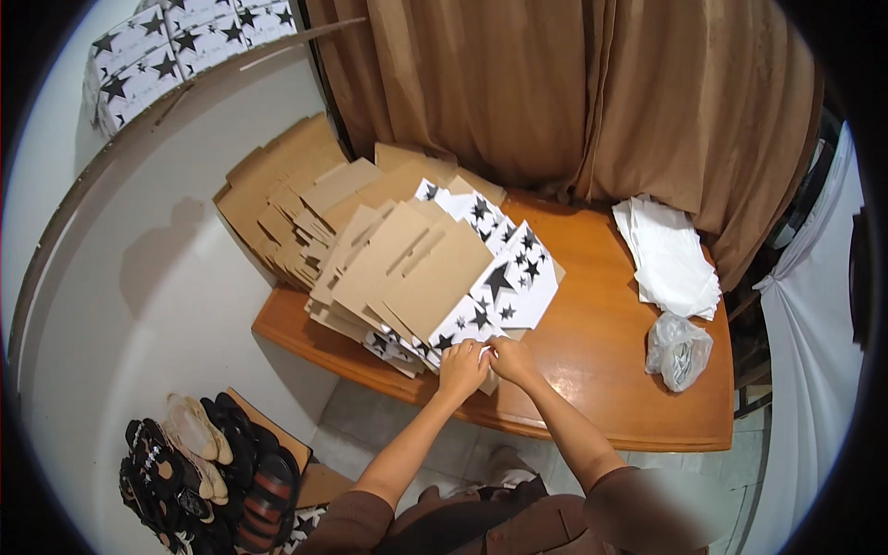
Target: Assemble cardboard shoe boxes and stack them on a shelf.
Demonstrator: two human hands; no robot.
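Note:
A pile of flat, unfolded cardboard box blanks [435,277] lies on the wooden table, brown on one face and white with black stars on the other. At its near corner, my left hand [462,372] has its fingers closed on the edge of a star-printed box blank [460,322]. Close beside it, almost touching, my right hand [511,359] is pinched at the same edge. Both sets of fingertips are partly hidden, so the exact fold or flap between them does not show.
More brown cardboard [287,176] leans against the wall behind the pile. On the table's [592,370] right are white paper sheets [668,259] and a clear plastic bag [680,351]. Sandals and shoes [208,472] stand at lower left. Star-printed boxes [176,55] sit on a high shelf.

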